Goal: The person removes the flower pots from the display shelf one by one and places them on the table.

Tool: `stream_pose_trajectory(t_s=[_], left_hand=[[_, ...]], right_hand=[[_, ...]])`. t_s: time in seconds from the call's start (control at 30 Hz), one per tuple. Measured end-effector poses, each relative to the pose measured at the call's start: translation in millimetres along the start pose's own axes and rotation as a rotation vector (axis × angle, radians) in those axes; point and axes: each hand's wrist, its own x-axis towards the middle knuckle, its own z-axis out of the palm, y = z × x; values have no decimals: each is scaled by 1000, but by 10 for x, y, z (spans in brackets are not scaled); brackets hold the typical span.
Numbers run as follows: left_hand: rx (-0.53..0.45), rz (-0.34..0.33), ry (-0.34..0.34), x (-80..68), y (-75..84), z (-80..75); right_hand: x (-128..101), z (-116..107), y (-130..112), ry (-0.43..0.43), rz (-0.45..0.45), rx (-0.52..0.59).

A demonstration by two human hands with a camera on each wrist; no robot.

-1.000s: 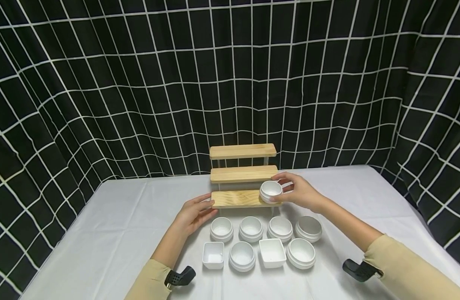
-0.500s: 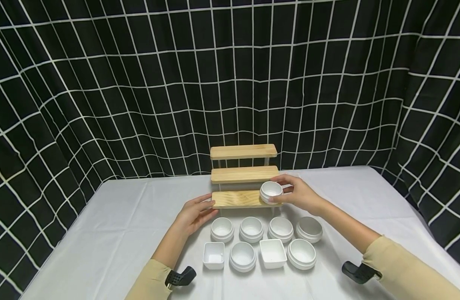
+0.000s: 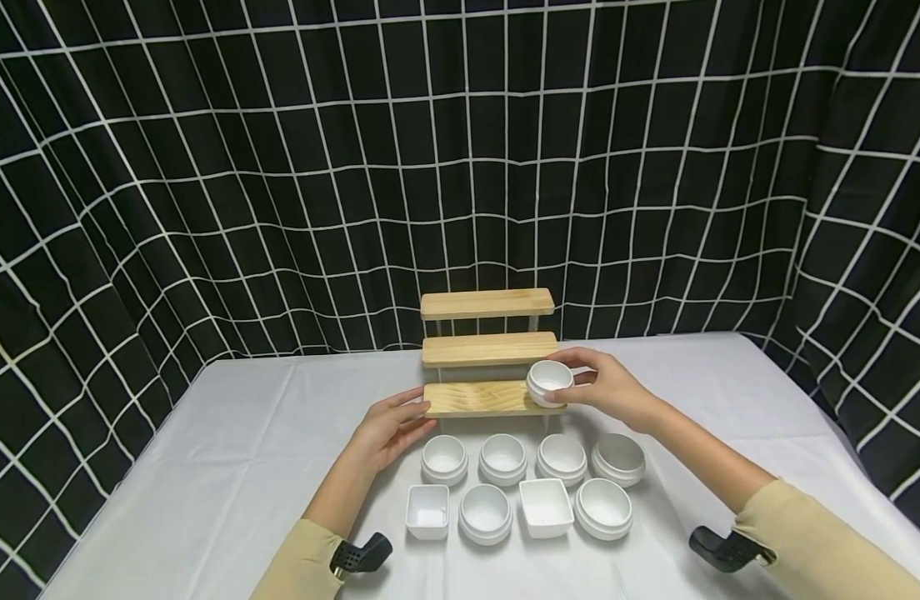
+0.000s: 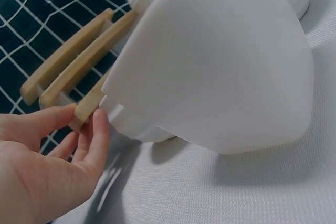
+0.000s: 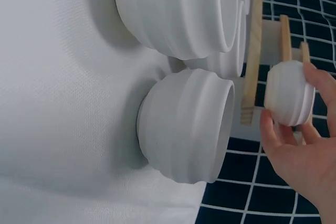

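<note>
A three-step wooden stand (image 3: 475,350) sits at the table's middle back. My right hand (image 3: 602,386) grips a small round white bowl (image 3: 550,381) (image 5: 289,93) at the right end of the lowest step (image 3: 471,397), slightly off its edge. My left hand (image 3: 391,425) rests with straight fingers (image 4: 100,129) against the left end of that lowest step (image 4: 86,106). Several white bowls stand in two rows in front of the stand, among them two square ones (image 3: 427,510) (image 3: 546,505) and round ones (image 3: 502,456).
The table (image 3: 227,467) wears a white cloth. A black curtain with a white grid (image 3: 280,167) closes off the back and both sides. Close round bowls (image 5: 189,124) fill the right wrist view; a square bowl (image 4: 226,66) blocks much of the left wrist view.
My right hand has shifted the round bowl a little to the right and up, past the end of the lowest step. The left hand stays put.
</note>
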Motion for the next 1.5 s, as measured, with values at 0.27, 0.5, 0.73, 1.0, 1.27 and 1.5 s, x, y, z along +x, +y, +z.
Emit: stream_pose_trajectory(t_s=[0.27,0.5,0.73,1.0,1.27,1.5], left_hand=[[-5,-4,-1,-8,10,1],[-1,-6,-2,-20,22,16],[-6,-12,-1,-19,24,17],[-15,-7,0,-17,23,15],[-16,-8,8,-17,24,25],[-31,-13,4,-9,18,21]], right_hand=[[-99,-78,-38,-17,1,6],[-187,-152,-76,-29,-11,-15],[-268,-227,-110,-18,-8,-48],[-360,-308,-115,-15,4,-67],[-455,-397,-76,8,11,-77],[-588,-454,-34,21,14,-65]])
